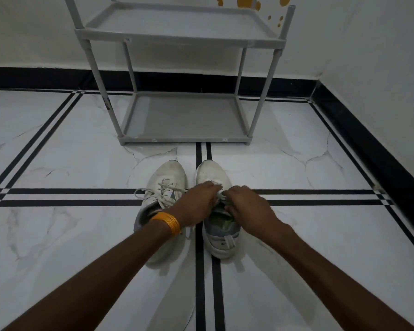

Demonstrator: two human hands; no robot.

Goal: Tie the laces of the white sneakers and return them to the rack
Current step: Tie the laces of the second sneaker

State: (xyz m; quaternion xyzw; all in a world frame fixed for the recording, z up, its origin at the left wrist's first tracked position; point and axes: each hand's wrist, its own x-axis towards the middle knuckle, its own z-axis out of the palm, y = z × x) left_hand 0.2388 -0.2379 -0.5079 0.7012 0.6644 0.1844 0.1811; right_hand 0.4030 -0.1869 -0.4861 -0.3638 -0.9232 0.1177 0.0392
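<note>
Two white sneakers stand side by side on the floor, toes pointing at the rack. The left sneaker shows a tied bow, with one lace end trailing left. Both my hands are over the lace area of the right sneaker. My left hand, with yellow bangles on the wrist, pinches a white lace. My right hand pinches the lace from the other side. The fingertips nearly meet above the tongue. The lace itself is mostly hidden by my fingers.
A grey two-tier shoe rack stands against the wall just beyond the sneakers, both shelves bare. The white marble floor has black stripes. A black skirting runs along the right wall.
</note>
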